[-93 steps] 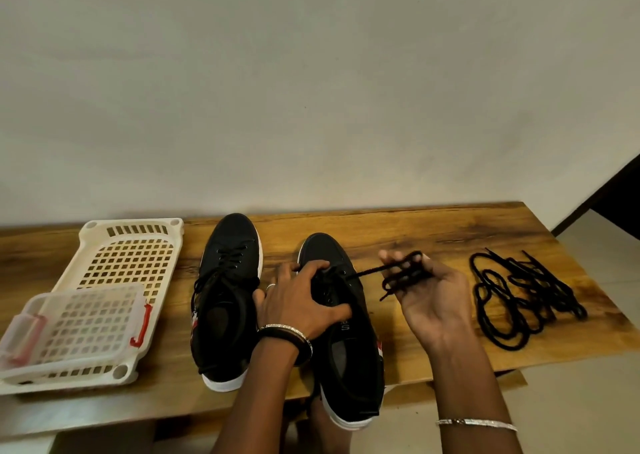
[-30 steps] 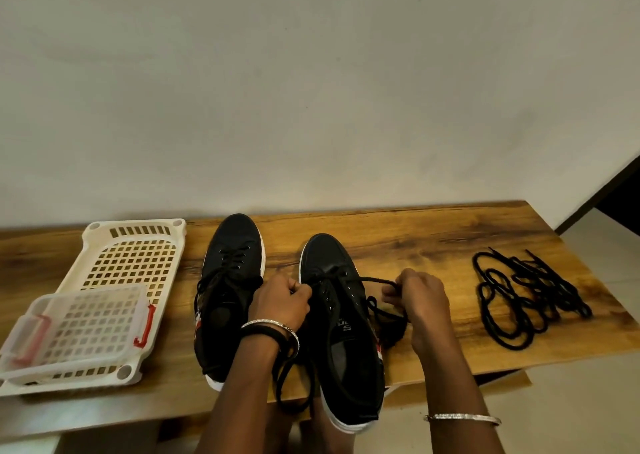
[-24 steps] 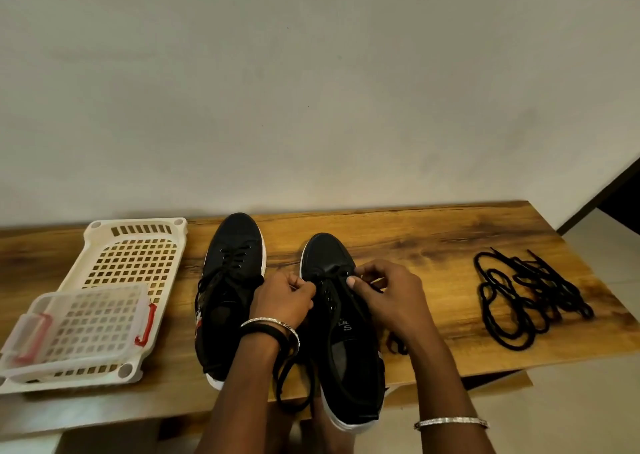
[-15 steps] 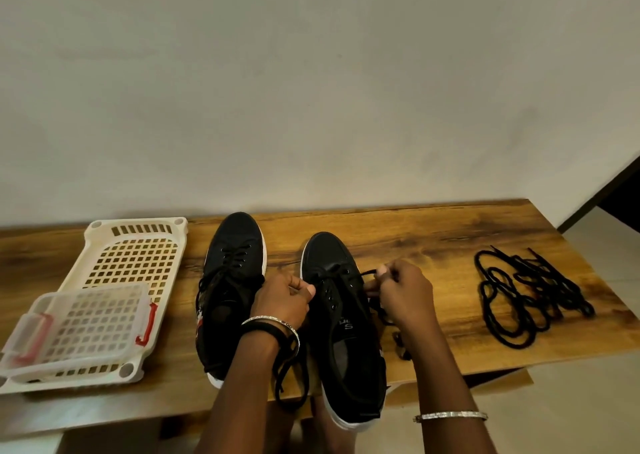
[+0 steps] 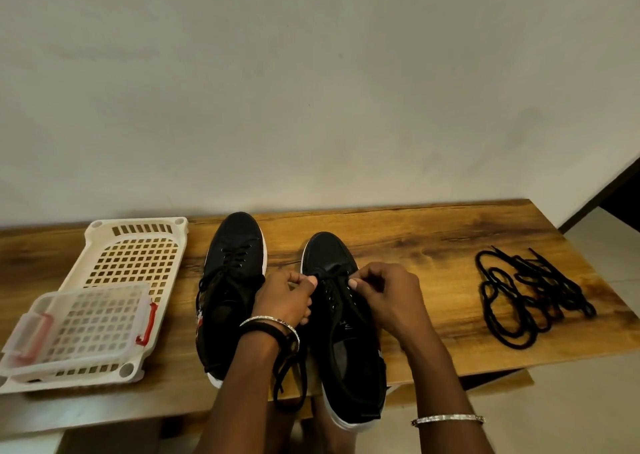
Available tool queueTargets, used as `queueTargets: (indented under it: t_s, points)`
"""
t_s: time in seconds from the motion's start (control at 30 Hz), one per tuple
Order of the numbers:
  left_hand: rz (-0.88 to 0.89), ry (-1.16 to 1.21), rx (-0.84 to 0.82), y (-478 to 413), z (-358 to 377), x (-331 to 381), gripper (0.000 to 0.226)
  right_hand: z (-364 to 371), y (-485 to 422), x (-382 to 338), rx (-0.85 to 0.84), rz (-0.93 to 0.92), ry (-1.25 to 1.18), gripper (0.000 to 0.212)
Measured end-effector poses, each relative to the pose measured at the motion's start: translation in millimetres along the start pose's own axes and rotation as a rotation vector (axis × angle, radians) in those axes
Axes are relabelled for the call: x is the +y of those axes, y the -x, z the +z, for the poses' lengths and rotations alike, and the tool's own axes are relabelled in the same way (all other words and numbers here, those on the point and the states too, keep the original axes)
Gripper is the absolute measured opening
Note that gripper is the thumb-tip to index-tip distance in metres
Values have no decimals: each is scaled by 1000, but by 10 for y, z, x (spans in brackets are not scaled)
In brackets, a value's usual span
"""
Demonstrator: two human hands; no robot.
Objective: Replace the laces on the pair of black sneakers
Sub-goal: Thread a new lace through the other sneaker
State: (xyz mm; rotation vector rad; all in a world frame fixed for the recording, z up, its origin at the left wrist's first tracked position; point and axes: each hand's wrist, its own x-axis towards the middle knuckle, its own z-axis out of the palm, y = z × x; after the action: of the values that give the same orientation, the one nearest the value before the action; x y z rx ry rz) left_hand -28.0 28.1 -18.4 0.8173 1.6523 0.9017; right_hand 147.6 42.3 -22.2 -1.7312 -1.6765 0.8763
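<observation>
both hands work at the front eyelets of the right shoe (image 5: 346, 346), which stands on the table (image 5: 433, 242) with its toe toward the wall and its heel past the near edge. the left hand (image 5: 282, 297) is curled, thumb and forefinger pinching the lace (image 5: 329, 275) at the shoe's left side. the right hand (image 5: 389, 296) is curled too, pinching the same lace from the other side, thumbnail up. the two hands are close together over the tongue, just apart. a slack loop of lace hangs below the left wrist, over the table edge. the left shoe (image 5: 235, 270) stands just beside, laced, its cord ends loose. well to the right a pile of laces (image 5: 533, 291) lies on the wood, apart from both shoes. at the left end sits a white basket (image 5: 138, 223), with a clear box (image 5: 86, 322) with red clips lying in its near half. a bangle (image 5: 446, 419) rings the right wrist; bands (image 5: 268, 325) circle the left wrist.
</observation>
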Motion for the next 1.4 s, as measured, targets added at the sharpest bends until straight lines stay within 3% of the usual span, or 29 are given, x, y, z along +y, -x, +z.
queueTargets:
  t_s: [0.13, 0.2, 0.27, 0.4, 0.57, 0.8, 0.97, 1.17, 1.27, 1.4]
  points:
    - [327, -319, 148, 40, -1, 34, 16, 26, -25, 0, 27, 9, 82, 10]
    - [504, -426, 158, 76, 36, 63, 23, 55, -28, -6, 23, 19, 135, 13]
    - [557, -497, 124, 115, 108, 90, 18, 74, -27, -26, 18, 16, 172, 17]
    - [545, -695, 195, 141, 218, 90, 11, 94, -29, -9, 29, 21, 125, 18]
    - [582, -892, 257, 180, 242, 157, 16, 68, -27, 15, 71, 107, -112, 8]
    - [553, -925, 242, 176, 221, 149, 18, 67, -18, 48, 51, 306, -523, 11]
    - [561, -985, 235, 126, 258, 100, 10, 39, -11, 40, 23, 263, -450, 12]
    - [435, -862, 147, 26, 256, 87, 7, -23, 7, 8, -45, 95, -177, 3]
    - [404, -855, 143, 25, 277, 82, 9, 5, 1, -19, 7, 120, -93, 5]
    - [402, -847, 208, 46, 319, 82, 6, 80, -11, -51, 22, 286, -222, 21]
